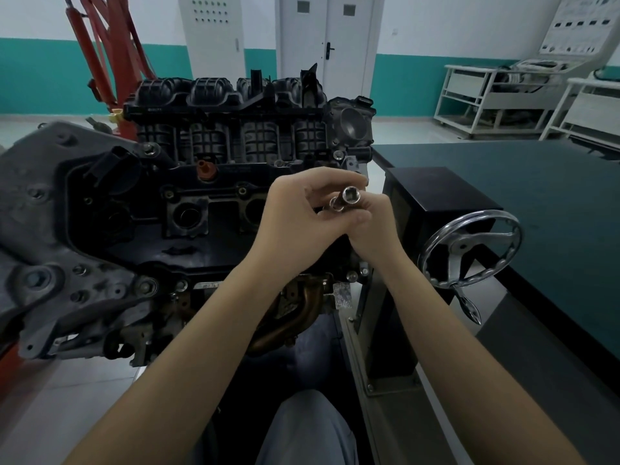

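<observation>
Left hand (292, 213) and right hand (372, 233) pinching a chrome socket (351, 197), its mouth seemingly empty

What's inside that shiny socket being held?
The socket shows a dark, seemingly empty hollow at its open end. The right hand covers its lower part.

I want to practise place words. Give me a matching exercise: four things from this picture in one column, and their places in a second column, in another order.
Things
1. socket
2. handwheel
3. orange plug
4. red engine crane

Places
A. far left, behind the engine
B. between the left hand and the right hand
C. on the engine, below the black intake manifold
D. right of the hands, beside the green table

Pairs: 1-B, 2-D, 3-C, 4-A
</observation>
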`<state>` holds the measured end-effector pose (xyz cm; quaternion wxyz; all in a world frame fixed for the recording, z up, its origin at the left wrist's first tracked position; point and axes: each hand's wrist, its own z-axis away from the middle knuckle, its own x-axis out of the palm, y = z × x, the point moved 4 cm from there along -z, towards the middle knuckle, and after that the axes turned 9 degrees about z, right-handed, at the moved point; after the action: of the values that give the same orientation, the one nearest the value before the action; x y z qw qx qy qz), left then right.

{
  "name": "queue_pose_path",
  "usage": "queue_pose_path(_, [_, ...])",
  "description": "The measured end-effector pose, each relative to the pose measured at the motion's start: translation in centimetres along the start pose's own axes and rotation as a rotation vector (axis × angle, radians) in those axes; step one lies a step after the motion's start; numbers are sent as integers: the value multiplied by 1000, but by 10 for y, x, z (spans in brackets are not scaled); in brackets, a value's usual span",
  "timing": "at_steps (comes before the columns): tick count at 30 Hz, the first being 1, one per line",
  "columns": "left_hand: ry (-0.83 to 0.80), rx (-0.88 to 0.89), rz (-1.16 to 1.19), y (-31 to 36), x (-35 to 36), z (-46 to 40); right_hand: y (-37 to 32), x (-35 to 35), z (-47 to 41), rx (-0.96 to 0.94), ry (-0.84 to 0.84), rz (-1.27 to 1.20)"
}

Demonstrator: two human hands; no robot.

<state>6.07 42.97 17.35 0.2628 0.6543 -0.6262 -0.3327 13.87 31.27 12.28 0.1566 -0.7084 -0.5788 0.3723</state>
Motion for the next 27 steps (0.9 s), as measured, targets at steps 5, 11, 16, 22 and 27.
queue_pose_path(5, [63, 41, -32, -1, -2, 1, -5, -1, 0, -42, -19, -5])
queue_pose_path(11, [-17, 3, 12, -3, 0, 1, 0, 1, -1, -24, -1, 13])
queue_pose_path(16, [102, 31, -40, -2, -6, -1, -9, 2, -2, -62, -28, -35])
queue_pose_path(22, [9, 8, -26, 0, -5, -2, 1, 1, -1, -18, 28, -26])
queue_pose_path(27, [67, 37, -100, 0, -7, -1, -3, 0, 0, -32, -31, -23])
